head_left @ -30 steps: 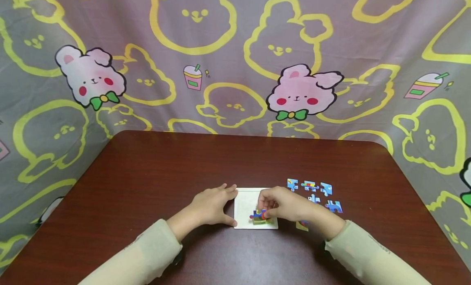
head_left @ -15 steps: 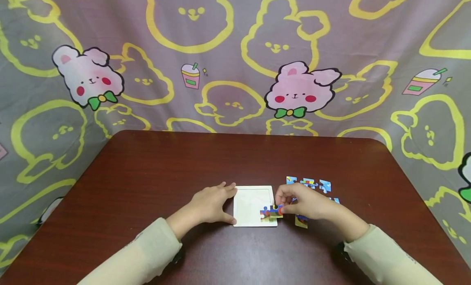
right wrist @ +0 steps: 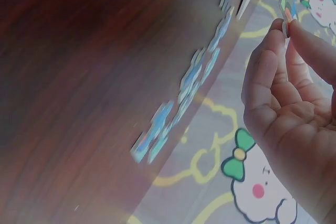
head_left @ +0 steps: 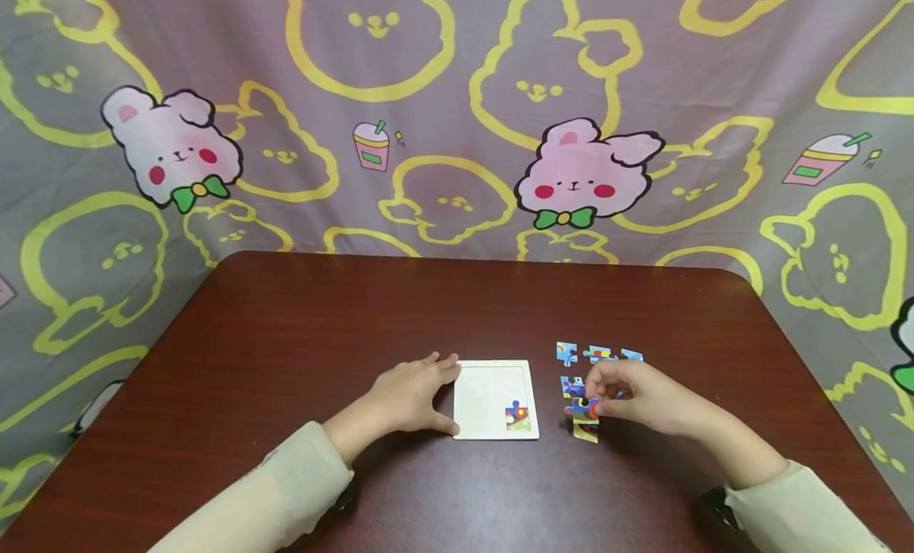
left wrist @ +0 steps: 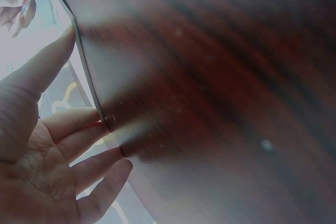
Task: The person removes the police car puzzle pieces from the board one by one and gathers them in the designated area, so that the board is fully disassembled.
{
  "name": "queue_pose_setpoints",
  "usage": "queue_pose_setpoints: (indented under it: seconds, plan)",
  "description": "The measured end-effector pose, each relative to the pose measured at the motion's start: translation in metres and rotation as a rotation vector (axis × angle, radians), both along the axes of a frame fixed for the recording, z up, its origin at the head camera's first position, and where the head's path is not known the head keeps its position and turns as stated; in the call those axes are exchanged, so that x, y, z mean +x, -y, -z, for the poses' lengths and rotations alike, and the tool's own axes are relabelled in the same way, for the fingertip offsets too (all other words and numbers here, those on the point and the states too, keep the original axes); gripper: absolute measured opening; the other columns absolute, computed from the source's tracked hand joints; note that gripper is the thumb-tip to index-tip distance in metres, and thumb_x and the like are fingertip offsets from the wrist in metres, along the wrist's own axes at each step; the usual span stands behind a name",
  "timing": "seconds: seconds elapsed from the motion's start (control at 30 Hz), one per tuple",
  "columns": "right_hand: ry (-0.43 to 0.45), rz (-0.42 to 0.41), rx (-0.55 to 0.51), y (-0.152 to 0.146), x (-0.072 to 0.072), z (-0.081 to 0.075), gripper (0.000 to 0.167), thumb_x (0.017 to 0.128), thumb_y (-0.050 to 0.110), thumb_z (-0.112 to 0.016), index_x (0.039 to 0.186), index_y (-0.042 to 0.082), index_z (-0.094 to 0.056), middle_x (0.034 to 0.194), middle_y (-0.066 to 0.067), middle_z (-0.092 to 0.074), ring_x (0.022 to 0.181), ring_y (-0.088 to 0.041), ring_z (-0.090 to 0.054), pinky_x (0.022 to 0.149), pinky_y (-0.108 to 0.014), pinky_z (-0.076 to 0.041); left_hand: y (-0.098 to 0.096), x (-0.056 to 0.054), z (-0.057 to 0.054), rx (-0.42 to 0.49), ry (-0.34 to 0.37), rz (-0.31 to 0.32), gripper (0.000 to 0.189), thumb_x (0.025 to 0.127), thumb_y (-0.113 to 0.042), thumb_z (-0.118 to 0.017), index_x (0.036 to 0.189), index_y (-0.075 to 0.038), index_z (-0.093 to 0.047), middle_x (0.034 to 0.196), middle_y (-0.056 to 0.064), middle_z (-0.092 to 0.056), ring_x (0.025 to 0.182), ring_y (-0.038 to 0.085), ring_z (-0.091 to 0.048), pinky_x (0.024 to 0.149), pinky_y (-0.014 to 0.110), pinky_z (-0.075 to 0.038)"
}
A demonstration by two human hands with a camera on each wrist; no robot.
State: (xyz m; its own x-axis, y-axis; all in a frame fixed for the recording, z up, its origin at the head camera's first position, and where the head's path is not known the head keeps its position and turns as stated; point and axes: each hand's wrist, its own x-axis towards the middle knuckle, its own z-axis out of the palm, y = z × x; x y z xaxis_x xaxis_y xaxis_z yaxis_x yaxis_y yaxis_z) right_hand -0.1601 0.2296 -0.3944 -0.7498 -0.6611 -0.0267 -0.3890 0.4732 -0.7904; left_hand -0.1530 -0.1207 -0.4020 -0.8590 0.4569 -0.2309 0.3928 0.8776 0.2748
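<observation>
My left hand (head_left: 410, 396) rests at the left side of a white square puzzle tray (head_left: 481, 390), its thumb and fingers spread along the edge. One puzzle piece (head_left: 517, 416) lies inside the tray at the lower right corner. To the right of the tray, my right hand (head_left: 635, 390) pinches another puzzle piece (head_left: 585, 411) between thumb and fingertips. In the right wrist view this held piece (right wrist: 286, 9) stands nearly edge-on, above the table. Just below it in the head view lies a yellowish puzzle piece (head_left: 585, 434), partly covered.
Several loose blue puzzle pieces (head_left: 566, 353) lie in rows right of the tray, some hidden behind my right hand. The dark red-brown table (head_left: 343, 323) extends around them. A patterned curtain (head_left: 443, 140) hangs behind and at both sides.
My right hand has moved right, off the tray, carrying the pinched puzzle piece over the loose ones. The piece in the tray's corner is now uncovered. My left hand stays put.
</observation>
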Motion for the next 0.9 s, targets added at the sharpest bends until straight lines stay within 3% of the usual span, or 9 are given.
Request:
queue_pose_setpoints:
  seconds: [0.27,0.5,0.7,0.9]
  plan:
    - [-0.058,0.004,-0.015,-0.024,0.003,0.005,0.015,0.087,0.003,-0.072,0.089,0.013,-0.061,0.077,0.004,-0.063,0.074,-0.005,-0.057,0.064,-0.023,-0.045,-0.001,0.001,-0.001,0.0,0.012,-0.012,0.088,0.073,-0.052,-0.084,0.147,-0.017,-0.051,0.158,0.0,-0.041,0.148,0.027,-0.037,0.099,0.058,-0.049]
    - [-0.007,-0.004,-0.015,-0.042,0.007,0.009,0.009,0.091,0.008,-0.071,0.092,0.008,-0.062,0.077,0.001,-0.066,0.072,-0.007,-0.058,0.06,-0.024,-0.045,-0.001,0.001,-0.001,-0.001,0.008,-0.013,0.088,0.073,-0.051,-0.084,0.147,-0.016,-0.051,0.158,0.0,-0.041,0.148,0.027,-0.037,0.101,0.057,-0.047]
    - [0.098,-0.026,-0.029,-0.047,0.008,0.013,0.006,0.093,0.003,-0.066,0.094,0.003,-0.06,0.08,-0.003,-0.066,0.075,-0.011,-0.064,0.064,-0.023,-0.049,0.0,0.001,-0.001,0.004,0.005,-0.012,0.088,0.073,-0.051,-0.084,0.147,-0.015,-0.051,0.158,0.0,-0.041,0.147,0.028,-0.037,0.102,0.057,-0.047]
    - [0.053,-0.008,0.019,-0.046,0.007,0.017,0.009,0.09,0.001,-0.068,0.093,0.005,-0.06,0.081,0.003,-0.063,0.073,-0.004,-0.06,0.064,-0.022,-0.049,-0.001,0.001,0.0,0.008,0.001,-0.009,0.088,0.073,-0.051,-0.084,0.147,-0.015,-0.051,0.158,0.0,-0.041,0.147,0.028,-0.038,0.1,0.058,-0.048]
